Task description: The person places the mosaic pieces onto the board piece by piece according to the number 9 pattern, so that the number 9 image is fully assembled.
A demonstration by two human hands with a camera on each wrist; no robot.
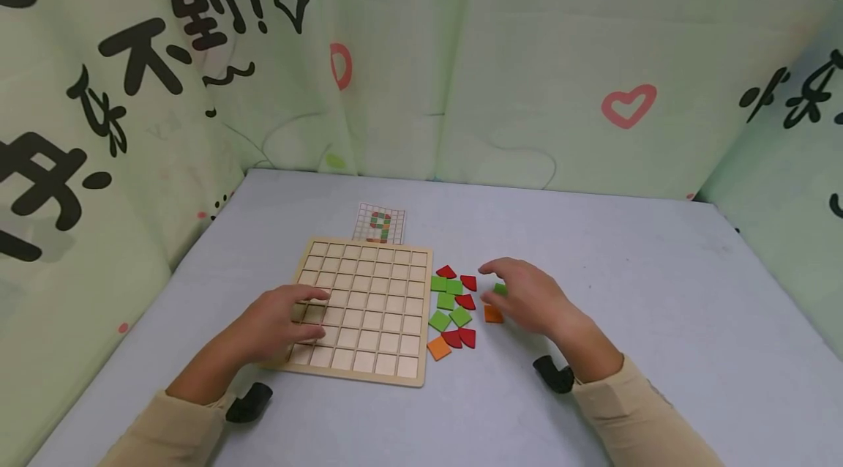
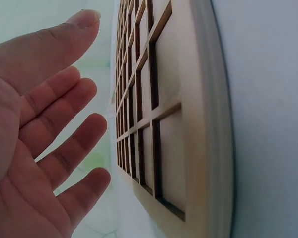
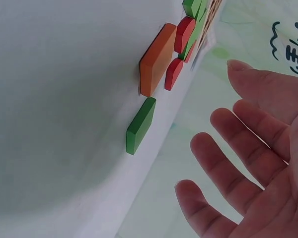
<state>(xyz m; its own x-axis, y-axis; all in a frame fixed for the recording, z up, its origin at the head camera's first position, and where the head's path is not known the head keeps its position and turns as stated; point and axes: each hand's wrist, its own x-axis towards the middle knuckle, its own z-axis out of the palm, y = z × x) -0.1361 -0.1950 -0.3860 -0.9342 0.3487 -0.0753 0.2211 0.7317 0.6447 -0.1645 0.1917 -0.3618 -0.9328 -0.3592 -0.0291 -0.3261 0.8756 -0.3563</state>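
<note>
A square wooden grid board [image 1: 369,309] lies on the table, its cells bare. Over its left side hovers my left hand [image 1: 279,320], fingers spread and holding nothing; in the left wrist view the palm stands apart from the board's frame [image 2: 201,124]. My right hand [image 1: 527,299] hangs over loose tiles right of the board, fingers apart with nothing between them. Beneath it are an orange square tile [image 1: 493,315] and a partly hidden green tile [image 3: 140,126]. Between board and hand lie several green squares [image 1: 446,301], several red quarter-round tiles [image 1: 465,302] and another orange square [image 1: 439,348].
A small pattern card [image 1: 380,222], with a coloured figure on a grid, lies at the board's far edge. The pale table [image 1: 626,269] extends to both sides. Printed curtains [image 1: 527,64] stand behind it and at both sides. Each wrist carries a black device [image 1: 250,402].
</note>
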